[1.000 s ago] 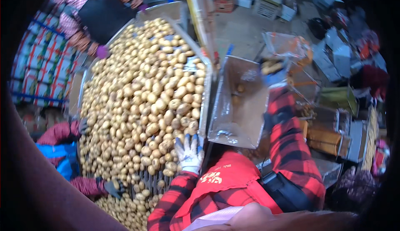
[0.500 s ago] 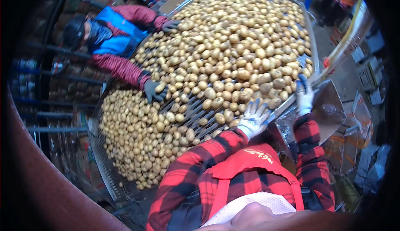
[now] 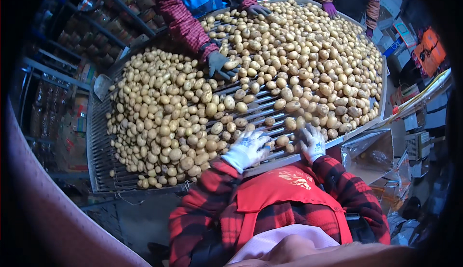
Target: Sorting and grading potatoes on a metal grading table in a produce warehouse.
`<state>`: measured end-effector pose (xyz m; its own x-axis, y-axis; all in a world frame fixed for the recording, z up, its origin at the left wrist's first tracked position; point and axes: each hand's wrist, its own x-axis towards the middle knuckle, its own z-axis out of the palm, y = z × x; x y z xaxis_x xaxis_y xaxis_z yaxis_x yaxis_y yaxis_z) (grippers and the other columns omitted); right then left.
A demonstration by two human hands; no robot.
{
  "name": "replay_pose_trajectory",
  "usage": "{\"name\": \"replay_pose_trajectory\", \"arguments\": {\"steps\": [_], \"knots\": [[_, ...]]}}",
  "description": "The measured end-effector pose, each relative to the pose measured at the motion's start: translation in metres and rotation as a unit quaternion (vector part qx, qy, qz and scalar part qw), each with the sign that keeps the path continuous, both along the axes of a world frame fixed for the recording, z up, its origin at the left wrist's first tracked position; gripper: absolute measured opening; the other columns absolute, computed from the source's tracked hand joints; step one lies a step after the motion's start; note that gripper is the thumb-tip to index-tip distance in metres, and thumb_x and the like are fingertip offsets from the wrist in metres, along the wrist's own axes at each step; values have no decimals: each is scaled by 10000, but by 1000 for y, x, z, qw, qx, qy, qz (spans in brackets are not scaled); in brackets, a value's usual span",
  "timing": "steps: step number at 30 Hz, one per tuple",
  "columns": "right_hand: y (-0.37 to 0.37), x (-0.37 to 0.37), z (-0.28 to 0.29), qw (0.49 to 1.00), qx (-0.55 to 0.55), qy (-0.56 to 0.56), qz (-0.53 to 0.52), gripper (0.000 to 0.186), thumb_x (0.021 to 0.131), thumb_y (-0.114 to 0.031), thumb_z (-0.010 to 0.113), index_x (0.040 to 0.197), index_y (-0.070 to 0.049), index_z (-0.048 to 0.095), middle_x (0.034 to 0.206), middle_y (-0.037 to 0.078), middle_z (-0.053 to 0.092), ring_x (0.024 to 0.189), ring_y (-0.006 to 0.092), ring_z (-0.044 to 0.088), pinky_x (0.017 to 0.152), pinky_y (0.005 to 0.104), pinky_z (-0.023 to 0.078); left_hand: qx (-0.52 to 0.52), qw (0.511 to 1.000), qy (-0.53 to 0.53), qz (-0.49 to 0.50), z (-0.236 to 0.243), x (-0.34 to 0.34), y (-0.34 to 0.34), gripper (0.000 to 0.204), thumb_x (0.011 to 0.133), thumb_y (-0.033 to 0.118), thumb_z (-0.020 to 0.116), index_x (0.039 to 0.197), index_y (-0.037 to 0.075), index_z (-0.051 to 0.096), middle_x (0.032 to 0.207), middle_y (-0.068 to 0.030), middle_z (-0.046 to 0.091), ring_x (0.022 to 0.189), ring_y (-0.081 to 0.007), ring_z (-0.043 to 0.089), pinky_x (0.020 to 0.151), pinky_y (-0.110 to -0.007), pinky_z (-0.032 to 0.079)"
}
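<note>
A wide metal slatted sorting table (image 3: 101,168) carries many pale potatoes (image 3: 164,127). My left hand (image 3: 250,149), in a white glove with bluish fingers, rests near the front edge with fingers spread, beside loose potatoes and bare slats. My right hand (image 3: 312,144), also gloved, is at the front rim with its fingers apart, touching or very near a few potatoes; I cannot see anything held in it.
Opposite, a co-worker's grey-gloved hand (image 3: 222,64) is among the potatoes. Another person's purple-gloved hand (image 3: 329,9) is at the far rim. A plastic-lined box (image 3: 369,156) stands right of me, near a wrapped pole (image 3: 419,98). Metal shelving (image 3: 103,26) is at left.
The view has swung leftward. My right hand, earlier out over the box holding something brownish, has come back to the table's rim and opened. My left hand has shifted left along the front edge.
</note>
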<state>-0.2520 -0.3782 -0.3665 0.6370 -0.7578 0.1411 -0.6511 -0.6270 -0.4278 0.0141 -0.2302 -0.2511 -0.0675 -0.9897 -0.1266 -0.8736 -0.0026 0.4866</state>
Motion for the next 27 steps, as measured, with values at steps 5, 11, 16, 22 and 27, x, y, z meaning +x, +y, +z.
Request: {"name": "replay_pose_trajectory", "arguments": {"steps": [5,11,16,22,27], "knots": [[3,1,-11,999,-42,13,0,497,794,-160,758,1275,-155,636,1387,165,565,1280,369,522,1091,474,404,-239,955,-25,-173,127,20,38,340,873,303,668,1126,76,654,1016,-102,642,1031,-317,615,935,-481,457],[-5,6,-13,997,-56,54,14,505,799,-177,737,1293,-167,635,1373,139,575,1277,350,516,1101,480,353,-167,961,-100,-195,247,-2,76,260,866,269,637,1060,102,680,938,-57,627,967,-258,615,909,-438,469],[-3,5,-18,997,-53,52,-14,510,811,-206,731,1309,-178,624,1383,132,571,1298,348,505,1118,493,327,-177,957,-103,-203,250,5,97,259,861,272,630,1053,106,683,945,-54,632,972,-254,620,910,-438,472],[0,9,-14,995,-72,67,0,490,828,-273,683,1285,-106,628,1352,177,578,1242,378,527,1069,478,373,-181,957,-106,-201,247,12,108,258,856,275,622,1045,112,687,954,-51,639,977,-250,626,913,-437,476],[1,3,-17,996,-63,66,-14,475,835,-223,717,1299,-169,631,1380,148,580,1281,345,522,1100,499,339,-181,956,-113,-200,248,15,112,258,851,278,615,1038,116,691,961,-48,644,981,-247,631,914,-437,479]]}}
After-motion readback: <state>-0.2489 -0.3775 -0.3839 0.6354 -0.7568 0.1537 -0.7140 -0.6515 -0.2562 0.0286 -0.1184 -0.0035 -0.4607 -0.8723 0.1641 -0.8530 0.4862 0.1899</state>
